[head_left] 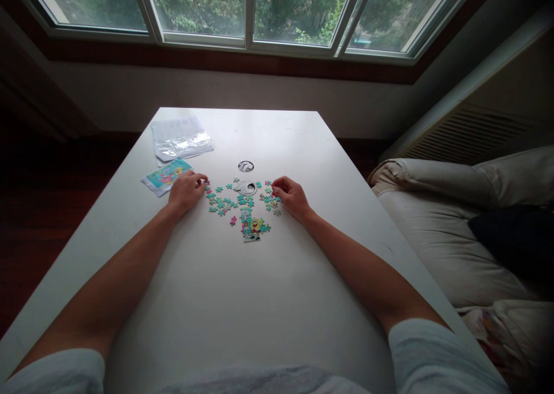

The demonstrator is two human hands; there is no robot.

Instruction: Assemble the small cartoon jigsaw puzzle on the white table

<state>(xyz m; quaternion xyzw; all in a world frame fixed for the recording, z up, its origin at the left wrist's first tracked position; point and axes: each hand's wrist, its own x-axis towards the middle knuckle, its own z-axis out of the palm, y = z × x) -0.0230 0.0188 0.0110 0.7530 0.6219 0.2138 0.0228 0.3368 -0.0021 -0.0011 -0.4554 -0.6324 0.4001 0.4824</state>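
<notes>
My left hand [187,191] rests at the left edge of the loose jigsaw pieces [223,203], its fingers curled together beside a small pink piece. Whether anything is between those fingertips is too small to see. On the other side, my right hand [293,197] has thumb and fingers pinched on a small jigsaw piece [273,190] at the right edge of the scatter. Nearer to me, between both hands, lies a partly joined jigsaw [252,226] with a yellow square cartoon figure and a teal one. A single pink piece [233,221] sits just left of it.
Beside my left hand lies a colourful picture sheet [167,176], with clear plastic bags [182,139] behind it. A round silver lid [247,188] and a round hole [246,166] are in the white table [242,301]. A beige sofa [424,238] stands right.
</notes>
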